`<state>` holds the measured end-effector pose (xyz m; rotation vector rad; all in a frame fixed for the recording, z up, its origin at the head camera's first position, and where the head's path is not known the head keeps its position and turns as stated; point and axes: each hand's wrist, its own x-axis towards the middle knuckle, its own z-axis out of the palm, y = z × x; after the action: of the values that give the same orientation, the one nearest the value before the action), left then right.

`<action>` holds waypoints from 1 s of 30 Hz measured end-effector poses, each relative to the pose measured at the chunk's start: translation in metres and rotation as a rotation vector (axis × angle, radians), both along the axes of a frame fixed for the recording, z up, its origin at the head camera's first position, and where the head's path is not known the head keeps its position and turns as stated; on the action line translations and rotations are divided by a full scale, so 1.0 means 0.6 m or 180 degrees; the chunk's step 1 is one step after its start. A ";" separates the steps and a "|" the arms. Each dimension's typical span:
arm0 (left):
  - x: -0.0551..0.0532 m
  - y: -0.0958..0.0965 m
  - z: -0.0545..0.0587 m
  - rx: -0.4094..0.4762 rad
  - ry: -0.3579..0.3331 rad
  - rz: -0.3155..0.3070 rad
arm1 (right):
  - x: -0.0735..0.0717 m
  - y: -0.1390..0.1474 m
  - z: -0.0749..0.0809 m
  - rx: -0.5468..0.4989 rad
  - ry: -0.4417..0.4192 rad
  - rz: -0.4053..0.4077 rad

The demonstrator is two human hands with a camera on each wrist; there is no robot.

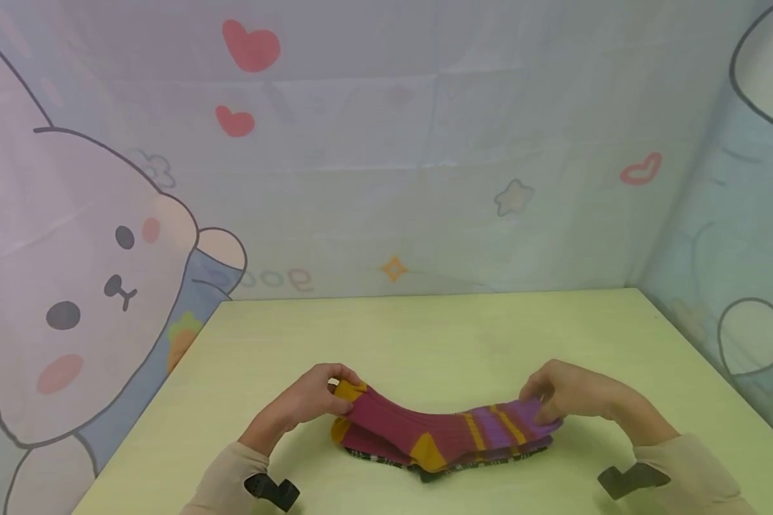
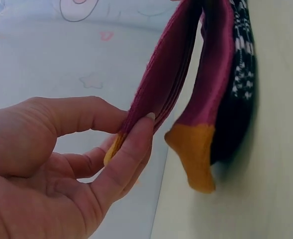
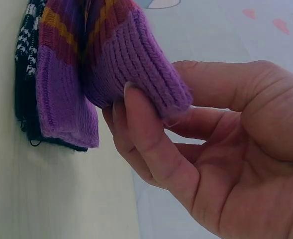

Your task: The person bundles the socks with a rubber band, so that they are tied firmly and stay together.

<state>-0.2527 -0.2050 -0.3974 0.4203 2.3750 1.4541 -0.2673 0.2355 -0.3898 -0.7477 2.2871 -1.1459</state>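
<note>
A maroon sock [image 1: 399, 422] with mustard toe and heel and a purple striped cuff is stretched between both hands, raised a little at its ends. My left hand [image 1: 312, 393] pinches its toe end between thumb and fingers. At the other end, my right hand [image 1: 570, 390] pinches the ribbed purple cuff [image 3: 131, 59]. Beneath it lies a matching maroon sock [image 2: 211, 94], its mustard toe [image 2: 193, 154] pointing left. Under that one, a black sock with white pattern [image 2: 241, 84] rests on the table, mostly covered.
The pale yellow-green table [image 1: 425, 343] runs back to a printed cloth backdrop [image 1: 373, 179] with hearts and cartoon animals. Similar cloth hangs at the left and right sides. A black wrist camera [image 1: 273, 490] sits at the left sleeve, another camera [image 1: 631, 479] at the right.
</note>
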 end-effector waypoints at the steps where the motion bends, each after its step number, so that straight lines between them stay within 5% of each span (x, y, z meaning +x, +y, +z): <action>1: -0.001 -0.001 -0.002 -0.0006 -0.0005 -0.0007 | 0.001 -0.001 -0.001 -0.0003 0.0012 0.0013; 18: -0.002 -0.011 -0.001 -0.0296 0.0047 -0.0139 | -0.001 -0.007 0.004 -0.0112 0.0394 -0.0120; 30: -0.003 -0.017 -0.001 -0.0462 0.0021 -0.0289 | 0.001 -0.002 0.000 0.0024 0.0208 -0.0007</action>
<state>-0.2543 -0.2154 -0.3981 0.4895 2.4135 1.2337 -0.2666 0.2343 -0.3897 -0.7909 2.3452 -1.1287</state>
